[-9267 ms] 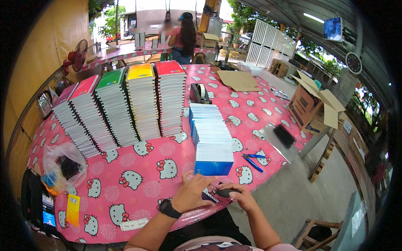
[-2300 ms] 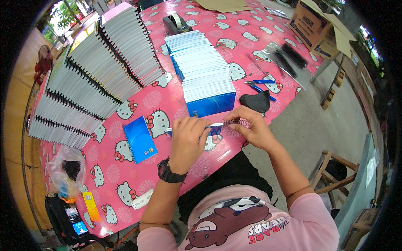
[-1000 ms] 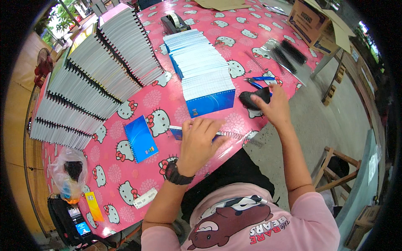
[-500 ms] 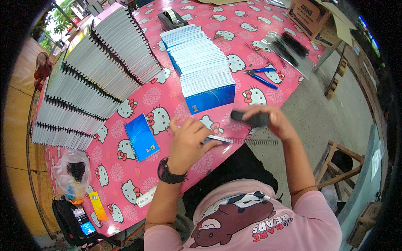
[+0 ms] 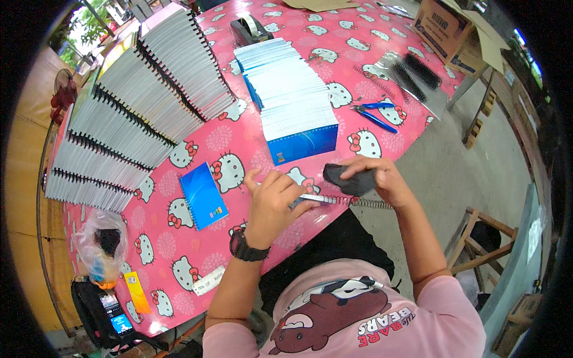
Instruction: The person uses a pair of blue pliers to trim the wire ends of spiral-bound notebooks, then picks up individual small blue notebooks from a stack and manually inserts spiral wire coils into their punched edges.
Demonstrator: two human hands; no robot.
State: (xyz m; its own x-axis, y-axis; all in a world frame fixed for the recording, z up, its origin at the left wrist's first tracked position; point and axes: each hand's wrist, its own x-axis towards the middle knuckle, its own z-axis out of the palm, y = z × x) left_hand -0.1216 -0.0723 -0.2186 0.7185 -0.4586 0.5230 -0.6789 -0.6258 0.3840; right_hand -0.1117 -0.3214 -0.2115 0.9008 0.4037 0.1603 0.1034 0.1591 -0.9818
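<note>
Left of left hand [image 5: 276, 200]; bag [image 5: 88, 246], dark contents [image 5: 108, 241]

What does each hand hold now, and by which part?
Left hand: a thin notebook, by its left part. Right hand: a black object, by its upper right edge.

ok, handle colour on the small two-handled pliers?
Small two-handled pliers: blue handles, clearest in head view.

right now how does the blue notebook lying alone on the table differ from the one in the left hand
The lying notebook rests flat, cover up; the held notebook is edge-on in the left hand, pale page edges showing. The lying notebook's coil runs along its long edge; the held notebook's coil sticks out past its right end. Both have coils.
</note>
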